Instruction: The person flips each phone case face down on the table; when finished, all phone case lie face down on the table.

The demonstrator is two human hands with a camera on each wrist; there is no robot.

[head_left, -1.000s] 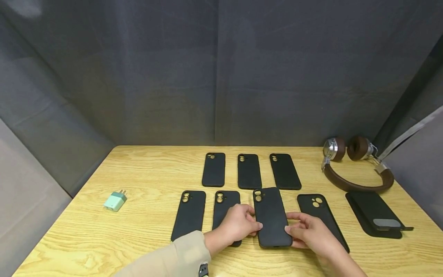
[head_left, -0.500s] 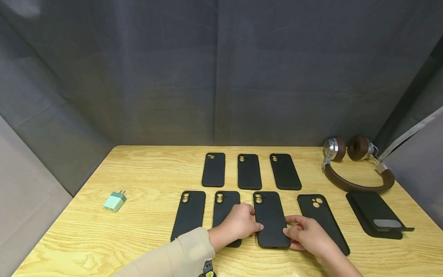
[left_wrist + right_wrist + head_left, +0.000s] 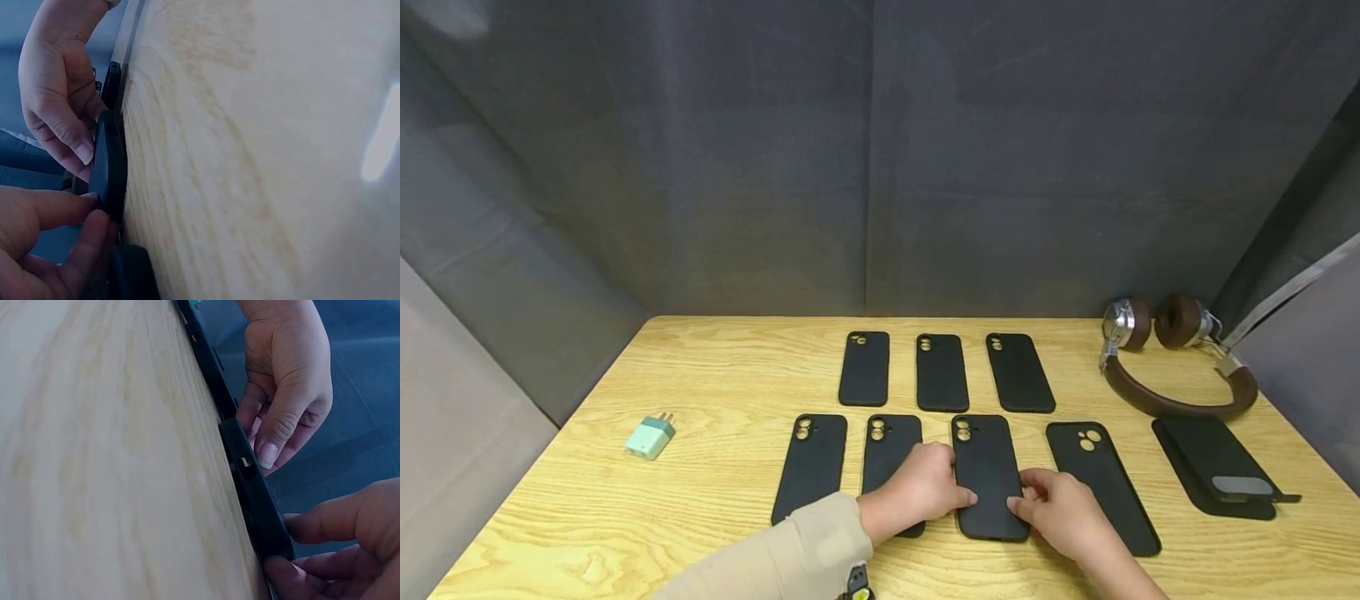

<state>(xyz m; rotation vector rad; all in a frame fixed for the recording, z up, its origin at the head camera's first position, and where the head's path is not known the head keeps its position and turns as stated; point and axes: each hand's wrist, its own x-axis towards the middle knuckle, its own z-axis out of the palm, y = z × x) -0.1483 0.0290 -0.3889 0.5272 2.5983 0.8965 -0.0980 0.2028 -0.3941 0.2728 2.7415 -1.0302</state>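
A black phone case (image 3: 988, 479) with two round camera holes lies on the table, third in the front row. My left hand (image 3: 928, 483) holds its left edge, thumb on top. At the right edge, my right hand (image 3: 1063, 512) has its thumb on the case and its fingers beside it. In the left wrist view the left hand (image 3: 53, 240) pinches the case (image 3: 109, 165) between thumb and fingers. The right wrist view has the right hand (image 3: 350, 540) at a corner of the case (image 3: 256, 494). The left forearm partly covers another phone case (image 3: 891, 454).
Three phone cases, including one in the middle (image 3: 942, 372), form a back row. Another case (image 3: 808, 467) lies front left; one with its inside up (image 3: 1101, 483) lies right. A green plug adapter (image 3: 651, 437), brown headphones (image 3: 1180, 396) and a black stand-like item (image 3: 1217, 467) flank them.
The held phone case has come down from a slight tilt to lie flat, in line with its row. Both thumbs have moved slightly inward over it.
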